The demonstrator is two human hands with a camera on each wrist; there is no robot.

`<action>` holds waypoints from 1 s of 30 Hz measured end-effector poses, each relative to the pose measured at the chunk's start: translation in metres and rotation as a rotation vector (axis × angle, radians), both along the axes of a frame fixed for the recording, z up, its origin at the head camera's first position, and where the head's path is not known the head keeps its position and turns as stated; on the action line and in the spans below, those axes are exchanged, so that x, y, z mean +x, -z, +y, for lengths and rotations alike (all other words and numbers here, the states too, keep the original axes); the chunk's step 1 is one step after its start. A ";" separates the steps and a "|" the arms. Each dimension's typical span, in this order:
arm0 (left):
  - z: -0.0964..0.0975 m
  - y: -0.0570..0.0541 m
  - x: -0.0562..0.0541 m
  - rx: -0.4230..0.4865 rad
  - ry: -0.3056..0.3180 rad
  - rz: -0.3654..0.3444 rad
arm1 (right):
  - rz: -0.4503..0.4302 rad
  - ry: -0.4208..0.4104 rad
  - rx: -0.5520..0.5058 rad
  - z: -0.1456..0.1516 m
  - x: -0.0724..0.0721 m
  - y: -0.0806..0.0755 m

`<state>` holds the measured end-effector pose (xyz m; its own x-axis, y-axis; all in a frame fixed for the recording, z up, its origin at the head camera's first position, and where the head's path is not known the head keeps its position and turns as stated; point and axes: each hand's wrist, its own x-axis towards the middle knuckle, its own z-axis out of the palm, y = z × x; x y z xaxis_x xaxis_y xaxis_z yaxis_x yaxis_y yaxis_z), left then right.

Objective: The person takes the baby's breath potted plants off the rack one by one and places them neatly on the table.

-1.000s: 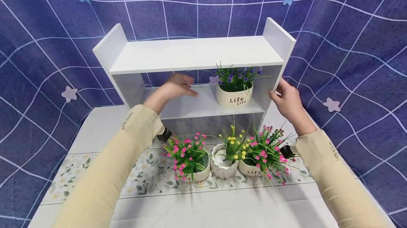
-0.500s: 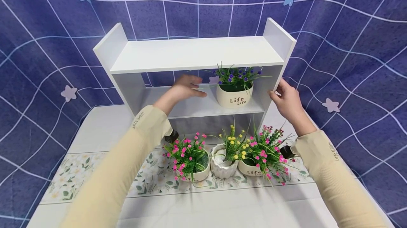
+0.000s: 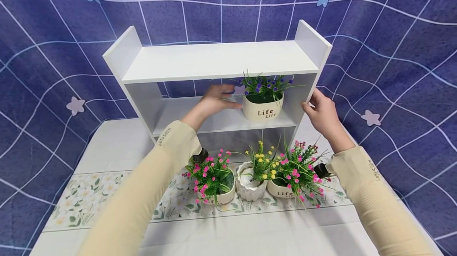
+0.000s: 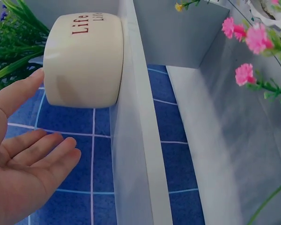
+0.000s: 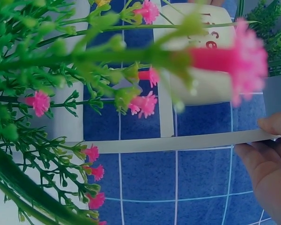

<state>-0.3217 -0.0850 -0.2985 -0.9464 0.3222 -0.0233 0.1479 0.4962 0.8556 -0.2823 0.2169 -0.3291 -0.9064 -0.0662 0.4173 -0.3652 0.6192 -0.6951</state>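
Note:
A cream pot (image 3: 262, 111) lettered "Life", with purple flowers and green leaves, stands at the right end of the middle shelf of a white rack (image 3: 221, 60). My left hand (image 3: 216, 100) reaches in beside it from the left, its fingers spread. In the left wrist view the thumb (image 4: 25, 89) is right at the pot's rim, while the other fingers (image 4: 47, 152) extend apart from it. My right hand (image 3: 323, 114) pinches the front edge of the rack's right side panel (image 5: 201, 139), thumb on the inner face and fingers outside.
Before the rack stand a pink-flowered pot (image 3: 225, 196) at left, a white fluted pot (image 3: 251, 192) with yellow flowers, and another pink-flowered pot (image 3: 282, 191) at right. A white tablecloth (image 3: 250, 232) covers the table. A blue star-patterned curtain (image 3: 221, 14) hangs behind.
My left hand has moved right along the middle shelf, up to the purple-flowered pot. The right hand keeps its grip on the side panel, and the pots have not moved.

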 end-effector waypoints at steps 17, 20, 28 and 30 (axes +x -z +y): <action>0.014 0.014 -0.005 0.065 0.022 0.011 | -0.008 0.006 -0.003 0.000 0.000 0.001; 0.018 0.016 -0.006 0.101 0.015 -0.003 | -0.005 0.004 -0.006 0.000 -0.001 0.001; 0.028 0.024 -0.007 0.125 0.009 0.017 | -0.011 0.010 -0.006 0.000 0.001 0.000; 0.030 0.026 -0.008 0.099 0.008 0.039 | -0.014 0.010 -0.006 0.000 0.002 0.000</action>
